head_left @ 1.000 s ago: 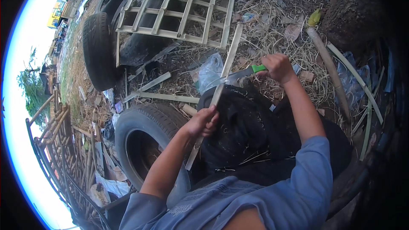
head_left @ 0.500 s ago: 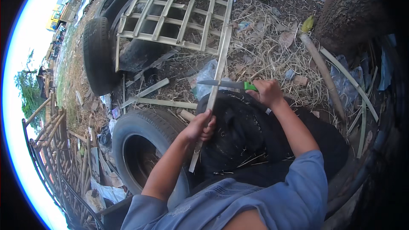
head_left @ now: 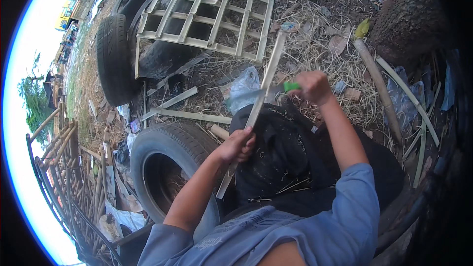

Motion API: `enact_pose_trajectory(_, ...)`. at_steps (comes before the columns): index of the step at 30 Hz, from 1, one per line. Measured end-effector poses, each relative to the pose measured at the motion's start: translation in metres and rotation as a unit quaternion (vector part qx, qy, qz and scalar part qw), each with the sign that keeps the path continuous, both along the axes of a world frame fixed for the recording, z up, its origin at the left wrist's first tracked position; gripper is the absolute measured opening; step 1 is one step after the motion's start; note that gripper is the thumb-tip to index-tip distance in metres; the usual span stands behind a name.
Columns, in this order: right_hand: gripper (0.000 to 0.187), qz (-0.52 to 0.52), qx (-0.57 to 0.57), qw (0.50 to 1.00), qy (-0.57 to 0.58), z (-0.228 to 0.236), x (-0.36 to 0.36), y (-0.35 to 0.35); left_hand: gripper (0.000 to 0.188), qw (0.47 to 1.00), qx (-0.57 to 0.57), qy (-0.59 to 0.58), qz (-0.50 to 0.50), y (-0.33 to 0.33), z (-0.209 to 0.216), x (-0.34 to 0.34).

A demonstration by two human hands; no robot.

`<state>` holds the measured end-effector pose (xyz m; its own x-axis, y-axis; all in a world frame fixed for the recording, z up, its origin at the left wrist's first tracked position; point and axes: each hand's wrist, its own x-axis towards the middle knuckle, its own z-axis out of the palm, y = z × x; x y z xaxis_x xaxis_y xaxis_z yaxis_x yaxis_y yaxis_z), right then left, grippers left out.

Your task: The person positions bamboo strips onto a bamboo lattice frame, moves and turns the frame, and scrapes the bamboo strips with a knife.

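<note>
My left hand [head_left: 238,145] is closed around the lower part of a long, flat bamboo strip [head_left: 270,71]. The strip slants up and to the right, away from me, over my dark-clothed leg [head_left: 276,152]. My right hand [head_left: 314,87] grips the green handle of a knife [head_left: 291,86]. Its blade is smeared by motion and lies across the strip, above my left hand; whether it cuts in cannot be told. Beyond the strip, a lattice of woven bamboo strips [head_left: 213,44] rests against old tires.
A worn tire [head_left: 143,155] lies close on my left, and another tire [head_left: 111,61] stands farther off. Loose bamboo pieces [head_left: 192,116] and clear plastic [head_left: 245,88] litter the straw-covered ground. A tree trunk [head_left: 411,19] and a bamboo pole [head_left: 377,86] are on the right.
The strip's far end has swung right, away from the lattice edge. My right hand and the knife have moved slightly up, and the blade has blurred. My left hand keeps its hold.
</note>
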<state>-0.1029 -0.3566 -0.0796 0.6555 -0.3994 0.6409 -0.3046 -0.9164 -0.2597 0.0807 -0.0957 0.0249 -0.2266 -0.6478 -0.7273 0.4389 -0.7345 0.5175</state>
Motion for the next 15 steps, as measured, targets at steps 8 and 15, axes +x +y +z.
enact_pose_trajectory(8, 0.051, -0.198, 0.061, 0.971, 0.116, 0.045, -0.054, -0.039, 0.045, 1.0, 0.005, 0.024, -0.007, 0.004, -0.002, 0.001)
enact_pose_trajectory(15, 0.05, 0.124, 0.111, 0.985, 0.049, 0.029, -0.003, 0.05, 0.046, 1.0, 0.001, -0.019, -0.008, 0.008, -0.005, 0.0)
